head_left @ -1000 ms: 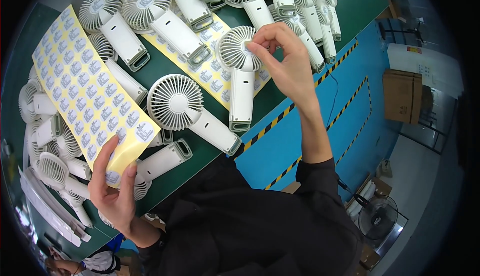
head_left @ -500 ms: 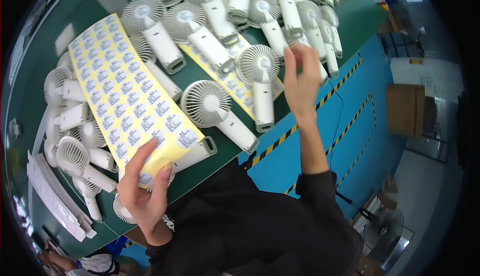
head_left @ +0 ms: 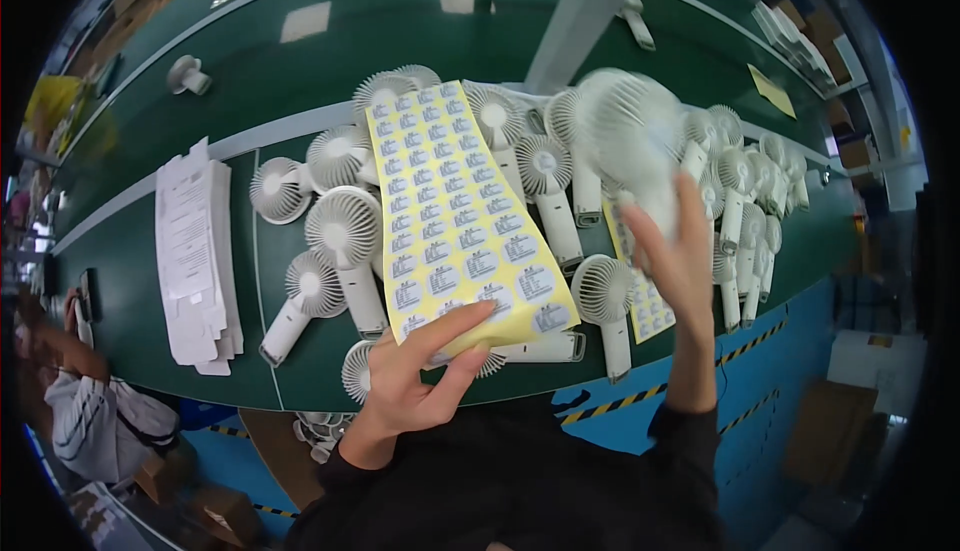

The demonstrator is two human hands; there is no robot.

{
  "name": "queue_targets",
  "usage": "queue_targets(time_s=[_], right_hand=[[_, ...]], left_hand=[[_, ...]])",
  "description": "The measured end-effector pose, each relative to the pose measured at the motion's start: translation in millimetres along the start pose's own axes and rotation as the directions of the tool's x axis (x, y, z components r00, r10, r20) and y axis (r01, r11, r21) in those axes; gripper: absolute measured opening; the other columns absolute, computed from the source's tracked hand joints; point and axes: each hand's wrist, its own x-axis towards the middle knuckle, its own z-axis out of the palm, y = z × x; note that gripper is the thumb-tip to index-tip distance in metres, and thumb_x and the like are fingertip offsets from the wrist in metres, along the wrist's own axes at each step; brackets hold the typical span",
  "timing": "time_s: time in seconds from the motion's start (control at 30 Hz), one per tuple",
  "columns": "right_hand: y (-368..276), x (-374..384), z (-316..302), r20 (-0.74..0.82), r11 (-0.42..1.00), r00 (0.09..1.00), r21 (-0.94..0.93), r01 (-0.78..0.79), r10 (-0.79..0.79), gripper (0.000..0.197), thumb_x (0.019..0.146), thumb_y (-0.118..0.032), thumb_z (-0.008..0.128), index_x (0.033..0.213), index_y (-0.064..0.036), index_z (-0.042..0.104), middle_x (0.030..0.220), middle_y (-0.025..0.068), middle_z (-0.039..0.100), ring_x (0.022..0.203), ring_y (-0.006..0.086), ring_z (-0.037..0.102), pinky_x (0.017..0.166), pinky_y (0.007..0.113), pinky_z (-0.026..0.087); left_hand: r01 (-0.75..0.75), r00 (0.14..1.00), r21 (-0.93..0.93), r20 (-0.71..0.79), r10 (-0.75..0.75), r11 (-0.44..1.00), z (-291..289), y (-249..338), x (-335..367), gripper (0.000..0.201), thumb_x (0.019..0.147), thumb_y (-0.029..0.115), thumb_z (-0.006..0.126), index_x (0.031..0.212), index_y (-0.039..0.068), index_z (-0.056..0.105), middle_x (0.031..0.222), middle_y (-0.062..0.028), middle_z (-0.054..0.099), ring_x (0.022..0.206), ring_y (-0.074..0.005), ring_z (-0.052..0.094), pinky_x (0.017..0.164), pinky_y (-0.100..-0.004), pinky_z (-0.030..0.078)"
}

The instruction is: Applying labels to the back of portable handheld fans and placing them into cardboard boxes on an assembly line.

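Note:
My left hand (head_left: 425, 381) grips the near edge of a long yellow sheet of round printed stickers (head_left: 460, 216), thumb below and fingers on top. The sheet lies over several white handheld fans. My right hand (head_left: 685, 256) has its thumb and fingers around the handle of a white handheld fan (head_left: 635, 126), which is lifted above the others and blurred by motion. Just left of that hand, another handheld fan (head_left: 606, 291) lies on the table, next to a second yellow sticker sheet (head_left: 652, 313) partly covered by fans.
Many white fans (head_left: 738, 171) crowd the green table's right side, and several (head_left: 345, 226) lie left of the sheet. A stack of white papers (head_left: 190, 261) sits farther left. A grey post (head_left: 580, 26) rises behind. Another person's sleeve (head_left: 95, 421) shows at the lower left.
The view has swung left. My right hand, earlier raised with bent fingers near the right-hand fans, now holds up a fan. My left hand still grips the sticker sheet.

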Motion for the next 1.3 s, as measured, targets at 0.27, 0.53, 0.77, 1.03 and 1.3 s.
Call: queue_targets(time_s=[0.27,0.53,0.77,1.03,1.3], right_hand=[[27,249,133,0.422,0.853,0.891,0.392,-0.344,0.166,0.04,0.09,-0.027,0.066,0.111,0.0066,0.059,0.087,0.012,0.065,0.082,0.0178,0.063,0.077,0.029,0.051],[-50,111,74,0.282,0.845,0.798,0.228,0.483,-0.532,0.026,0.089,-0.012,0.064,0.111,0.0016,0.064,0.096,0.0095,0.068,0.092,0.0206,0.065,0.084,0.028,0.049],[-24,-4,22,0.392,0.786,0.726,-0.014,0.618,-0.565,0.039,0.068,-0.005,0.082,0.104,-0.0019,0.068,0.101,0.0091,0.065,0.092,0.0236,0.064,0.078,0.033,0.052],[16,-28,10,0.181,0.738,0.718,0.075,0.671,-0.672,0.044,0.065,-0.009,0.085,0.105,-0.002,0.069,0.101,0.0097,0.062,0.091,0.0233,0.062,0.075,0.033,0.053],[27,-41,-3,0.14,0.758,0.745,0.153,0.634,-0.652,0.048,0.062,-0.011,0.087,0.106,-0.0035,0.069,0.1,0.0096,0.062,0.092,0.0221,0.062,0.075,0.032,0.052]], left_hand=[[0.295,0.955,-0.144,0.001,-0.298,0.945,-4,-8,11,0.04,0.088,0.003,0.064,0.127,0.004,0.057,0.108,-0.0125,0.068,0.09,-0.017,0.066,0.08,-0.026,0.05],[0.304,0.951,-0.081,-0.037,-0.307,0.949,-8,-12,11,0.033,0.09,0.004,0.063,0.123,0.004,0.059,0.108,-0.0118,0.069,0.092,-0.0154,0.066,0.079,-0.0261,0.051],[0.311,0.95,-0.057,-0.002,-0.312,0.949,16,-16,14,0.024,0.089,-0.002,0.062,0.112,-0.001,0.063,0.104,-0.0112,0.07,0.091,-0.0141,0.067,0.08,-0.0246,0.051],[0.354,0.934,-0.17,0.017,-0.357,0.92,44,-9,4,0.023,0.089,-0.002,0.062,0.112,-0.002,0.062,0.104,-0.0087,0.069,0.089,-0.0093,0.063,0.079,-0.0216,0.048],[0.298,0.954,-0.042,0.046,-0.296,0.954,58,-5,0,0.021,0.089,-0.002,0.062,0.111,-0.002,0.063,0.102,-0.0085,0.07,0.086,-0.0091,0.063,0.076,-0.0213,0.048]])
